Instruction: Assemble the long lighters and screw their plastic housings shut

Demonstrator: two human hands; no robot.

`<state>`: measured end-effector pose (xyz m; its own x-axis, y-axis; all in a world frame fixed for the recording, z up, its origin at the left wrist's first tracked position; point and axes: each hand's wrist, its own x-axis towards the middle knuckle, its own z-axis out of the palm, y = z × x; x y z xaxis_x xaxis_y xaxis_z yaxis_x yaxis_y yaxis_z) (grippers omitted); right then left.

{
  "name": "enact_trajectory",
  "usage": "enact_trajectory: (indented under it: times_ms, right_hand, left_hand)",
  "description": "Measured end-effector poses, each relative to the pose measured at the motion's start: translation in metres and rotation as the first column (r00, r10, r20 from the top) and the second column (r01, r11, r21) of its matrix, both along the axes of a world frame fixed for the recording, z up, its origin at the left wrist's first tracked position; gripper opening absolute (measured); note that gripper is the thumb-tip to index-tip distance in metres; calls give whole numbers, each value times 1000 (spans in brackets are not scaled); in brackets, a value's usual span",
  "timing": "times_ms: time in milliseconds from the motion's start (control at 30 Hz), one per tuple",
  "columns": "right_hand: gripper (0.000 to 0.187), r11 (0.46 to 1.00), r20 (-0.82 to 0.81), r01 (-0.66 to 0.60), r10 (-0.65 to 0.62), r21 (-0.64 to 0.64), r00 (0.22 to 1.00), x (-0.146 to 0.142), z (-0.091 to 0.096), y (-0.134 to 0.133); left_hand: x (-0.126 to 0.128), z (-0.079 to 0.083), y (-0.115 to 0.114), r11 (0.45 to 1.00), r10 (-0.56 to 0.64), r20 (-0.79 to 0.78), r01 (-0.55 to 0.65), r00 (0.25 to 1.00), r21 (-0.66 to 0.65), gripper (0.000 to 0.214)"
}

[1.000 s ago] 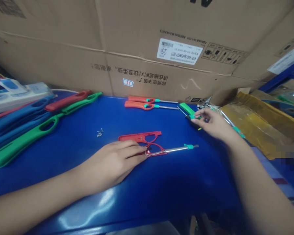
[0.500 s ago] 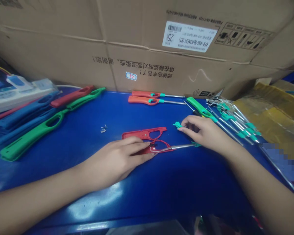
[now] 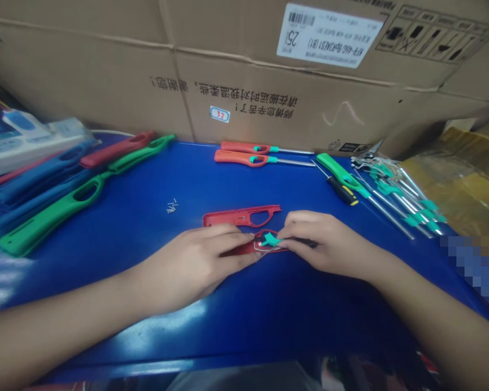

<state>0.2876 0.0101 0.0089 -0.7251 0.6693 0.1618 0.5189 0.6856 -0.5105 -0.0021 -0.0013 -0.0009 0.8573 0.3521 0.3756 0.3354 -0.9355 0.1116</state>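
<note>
My left hand [image 3: 195, 263] lies fingers-forward on a red lighter half-shell [image 3: 244, 248] with its metal tube, pressing it to the blue table [image 3: 236, 315]. My right hand [image 3: 326, 241] pinches a small teal plastic piece [image 3: 271, 239] and holds it at the shell's trigger opening. A second red half-shell [image 3: 241, 216] lies just behind the two hands.
Two orange lighters [image 3: 252, 153] lie at the back by a big cardboard box [image 3: 244, 70]. A green-handled screwdriver [image 3: 337, 172] and several metal tubes with teal collars [image 3: 403, 201] lie at right. Green, red and blue lighter shells [image 3: 65, 184] are stacked at left. Tiny screws [image 3: 171, 207].
My right hand came from the parts at the right with the teal piece and brought it to the shell under my left hand. My left hand stayed put.
</note>
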Motion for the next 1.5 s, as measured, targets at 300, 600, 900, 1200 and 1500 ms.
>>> enact_trajectory:
  times_ms: [300, 600, 900, 1200, 1500]
  right_hand:
    - [15, 998, 9, -57, 57, 6, 998, -6, -1, -6]
    - [19, 968, 12, -118, 118, 223, 993, -8, -13, -6]
    - [24, 939, 158, -166, 122, 302, 980, -10, -6, -12]
    - [25, 892, 183, -233, 173, 388, 968, -12, -4, -12]
    - [24, 976, 107, -80, 59, 201, 992, -12, -3, -16]
  left_hand:
    - [0, -3, -4, 981, 30, 58, -19, 998, -194, 38]
    - [9, 0, -11, 807, 243, 97, -145, 965, -573, 30]
    - [11, 2, -13, 752, 285, 66, -180, 956, -634, 24]
    - [11, 2, -13, 731, 295, 45, -195, 954, -653, 23]
    - [10, 0, -15, 831, 213, 39, -160, 976, -533, 42]
